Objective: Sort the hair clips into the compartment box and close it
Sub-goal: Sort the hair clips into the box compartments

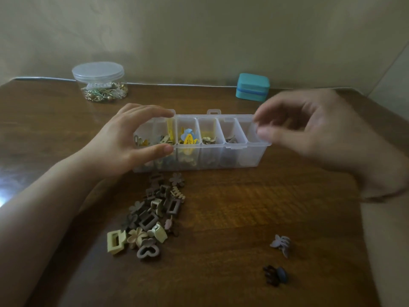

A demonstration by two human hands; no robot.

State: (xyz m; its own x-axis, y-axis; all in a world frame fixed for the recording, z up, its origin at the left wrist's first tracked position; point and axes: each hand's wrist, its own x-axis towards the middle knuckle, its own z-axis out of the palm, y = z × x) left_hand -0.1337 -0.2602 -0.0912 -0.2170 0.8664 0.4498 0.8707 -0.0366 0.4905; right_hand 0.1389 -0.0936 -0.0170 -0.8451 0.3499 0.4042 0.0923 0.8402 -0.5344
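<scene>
On the brown wooden table (221, 207), the left hand (124, 140) grips the left end of the long clear plastic compartment box (199, 140), fingers on the far edge and thumb on the near edge. In front of the box lies a pile of brown and tan plastic hair clips (148, 216). The right hand (309, 129) is blurry, its curled fingers and thumb at the box's right end, and I cannot tell if they hold it.
</scene>
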